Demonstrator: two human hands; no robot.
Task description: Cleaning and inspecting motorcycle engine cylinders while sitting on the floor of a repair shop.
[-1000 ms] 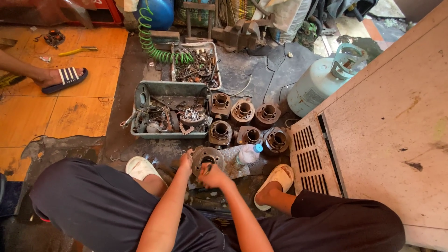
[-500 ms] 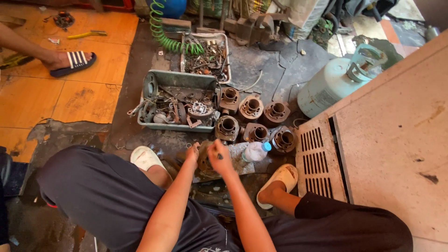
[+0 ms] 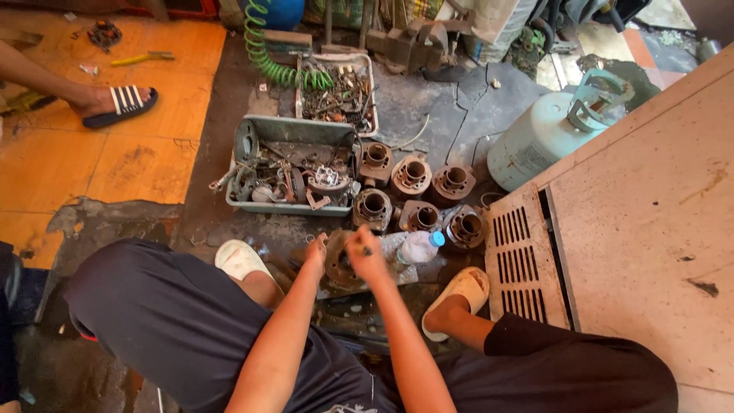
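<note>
While the left hand (image 3: 316,255) grips a round rusty metal engine cylinder (image 3: 340,264), the right hand (image 3: 365,256) pinches a small dark tool. Six similar cylinders (image 3: 414,176) stand just beyond.

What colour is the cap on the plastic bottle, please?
Blue, on the clear plastic bottle, seen in the head view.

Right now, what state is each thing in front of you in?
Left hand: steadying the round metal part.
Right hand: closed on a small tool, tip on the part.
Plastic bottle: lying down, cap on.
Grey tray: open, filled with metal parts.
Gas cylinder: lying on its side.
Six engine cylinders: standing, bores up.
</note>
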